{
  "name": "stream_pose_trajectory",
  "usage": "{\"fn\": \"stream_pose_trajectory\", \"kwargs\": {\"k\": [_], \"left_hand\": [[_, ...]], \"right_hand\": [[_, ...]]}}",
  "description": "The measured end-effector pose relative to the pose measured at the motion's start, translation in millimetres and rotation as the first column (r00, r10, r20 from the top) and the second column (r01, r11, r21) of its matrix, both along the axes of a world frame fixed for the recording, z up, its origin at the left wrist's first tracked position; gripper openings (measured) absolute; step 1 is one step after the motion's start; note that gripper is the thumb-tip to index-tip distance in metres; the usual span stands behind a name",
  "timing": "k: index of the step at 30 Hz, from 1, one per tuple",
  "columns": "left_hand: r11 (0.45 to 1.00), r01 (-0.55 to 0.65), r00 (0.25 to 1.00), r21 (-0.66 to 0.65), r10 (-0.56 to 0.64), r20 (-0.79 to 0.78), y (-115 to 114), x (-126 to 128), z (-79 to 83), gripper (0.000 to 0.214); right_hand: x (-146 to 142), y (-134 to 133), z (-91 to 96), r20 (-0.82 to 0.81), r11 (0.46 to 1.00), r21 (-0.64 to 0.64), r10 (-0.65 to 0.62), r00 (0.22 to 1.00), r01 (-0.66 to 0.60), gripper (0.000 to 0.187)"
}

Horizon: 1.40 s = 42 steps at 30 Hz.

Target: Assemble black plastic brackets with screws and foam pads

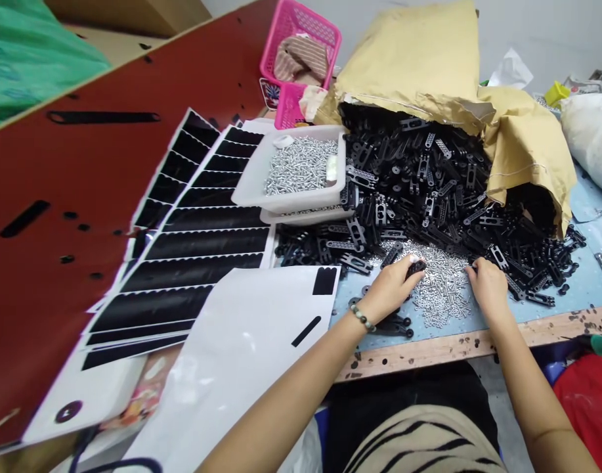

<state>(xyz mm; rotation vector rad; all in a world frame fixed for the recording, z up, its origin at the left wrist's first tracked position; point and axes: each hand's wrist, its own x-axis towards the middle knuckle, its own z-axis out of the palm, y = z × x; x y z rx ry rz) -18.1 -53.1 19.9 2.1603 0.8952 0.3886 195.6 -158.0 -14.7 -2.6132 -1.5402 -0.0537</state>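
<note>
My left hand (392, 288) rests on the blue table top (583, 282), fingers closed round a small black plastic part (415, 267). A bead bracelet (362, 318) is on that wrist. My right hand (486, 286) lies at the right edge of a pile of small silver screws (441, 282), its fingers curled down into the screws and black parts; what they pinch is hidden. Behind both hands a large heap of black plastic brackets (429, 190) spills from a torn brown paper sack (419, 59).
A white tray of screws (301, 167) sits left of the heap. Sheets of black sticker strips (197, 256) and white backing paper (251, 355) cover the left. A red board (59, 197) leans far left. A pink basket (301, 39) stands behind.
</note>
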Motion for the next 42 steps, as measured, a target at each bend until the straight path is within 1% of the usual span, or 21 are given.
{"fn": "stream_pose_trajectory", "kwargs": {"k": [3,5,7,9,10,11,12,16,18,20,21,22,24,26,27,29,30,32,36,39,42], "left_hand": [[0.999,0.024,1.000,-0.026,-0.024,0.006,0.0,-0.7,1.0,0.017],[0.998,0.048,0.999,-0.036,-0.047,0.018,-0.5,-0.3,0.8,0.017],[0.996,0.075,0.997,-0.039,-0.075,0.023,-2.1,1.1,1.1,0.017],[0.992,0.123,0.991,-0.030,-0.122,0.048,-4.5,3.0,2.5,0.018],[0.989,0.149,0.987,-0.022,-0.147,0.066,-5.9,3.6,3.6,0.021],[0.986,0.166,0.983,-0.011,-0.165,0.084,-7.1,3.7,4.9,0.024],[0.985,0.170,0.981,0.007,-0.170,0.092,-8.2,3.1,6.4,0.026],[0.985,0.108,0.993,0.132,-0.112,0.021,-9.8,-6.0,12.9,0.022],[0.975,0.097,0.995,0.197,-0.096,-0.017,-9.3,-12.9,16.3,0.024],[0.967,0.091,0.996,0.237,-0.082,-0.047,-7.4,-19.8,19.1,0.027],[0.965,0.087,0.995,0.247,-0.073,-0.066,-5.7,-23.2,19.9,0.028],[0.964,0.085,0.994,0.250,-0.064,-0.091,-3.6,-26.8,20.2,0.029],[0.966,0.087,0.987,0.245,-0.049,-0.156,1.6,-34.2,18.9,0.028],[0.969,0.089,0.970,0.230,-0.032,-0.241,6.5,-41.6,14.9,0.026],[0.971,0.092,0.958,0.220,-0.026,-0.287,8.3,-45.1,12.1,0.024],[0.976,0.094,0.933,0.198,-0.016,-0.360,9.7,-50.8,5.0,0.023],[0.978,0.086,0.925,0.190,-0.007,-0.380,9.4,-53.1,1.1,0.023],[0.982,0.048,0.927,0.181,0.024,-0.374,8.0,-57.4,-7.1,0.024],[0.983,-0.070,0.966,0.171,0.110,-0.236,7.4,-69.1,-19.2,0.025],[0.982,-0.125,0.978,0.142,0.146,-0.151,10.9,-79.5,-21.1,0.026],[0.986,-0.133,0.973,0.103,0.150,-0.173,15.5,-87.9,-18.8,0.027]], "right_hand": [[3.2,-6.0,-3.8,-0.094,0.991,0.135,0.036,0.995,-0.023,0.015],[3.4,-11.5,1.0,-0.222,0.953,0.300,0.104,0.969,-0.034,0.016],[-3.2,-14.2,11.2,-0.381,0.882,0.470,0.250,0.890,-0.047,0.017],[-16.5,-12.0,23.6,-0.482,0.810,0.578,0.431,0.763,-0.093,0.015],[-24.4,-9.0,29.5,-0.497,0.784,0.608,0.502,0.708,-0.128,0.014],[-32.2,-5.2,34.7,-0.494,0.762,0.626,0.554,0.671,-0.168,0.014],[-39.3,-1.0,39.0,-0.477,0.742,0.637,0.591,0.650,-0.207,0.014],[-57.8,12.8,47.7,-0.373,0.652,0.687,0.696,0.614,-0.321,0.016],[-62.7,16.8,48.1,-0.337,0.609,0.717,0.729,0.596,-0.339,0.015],[-66.8,19.9,45.1,-0.321,0.586,0.738,0.742,0.589,-0.335,0.013],[-68.5,21.3,42.0,-0.328,0.589,0.740,0.738,0.590,-0.326,0.012],[-70.0,22.5,37.7,-0.348,0.605,0.732,0.726,0.593,-0.312,0.013],[-72.2,24.1,26.4,-0.401,0.669,0.678,0.683,0.611,-0.303,0.018],[-74.2,24.7,13.2,-0.401,0.739,0.565,0.634,0.661,-0.366,0.020],[-75.6,24.8,6.9,-0.368,0.766,0.489,0.615,0.697,-0.418,0.017],[-80.0,25.5,-3.7,-0.267,0.797,0.328,0.593,0.760,-0.507,0.011],[-82.8,26.2,-7.7,-0.224,0.806,0.265,0.586,0.779,-0.529,0.010],[-88.3,28.3,-13.2,-0.184,0.815,0.208,0.576,0.797,-0.541,0.012],[-90.3,30.1,-17.5,-0.238,0.801,0.255,0.594,0.768,-0.541,0.014],[-85.6,26.8,-17.7,-0.255,0.790,0.282,0.609,0.751,-0.545,0.014],[-84.1,24.3,-16.7,-0.236,0.776,0.249,0.629,0.740,-0.580,0.016]]}}
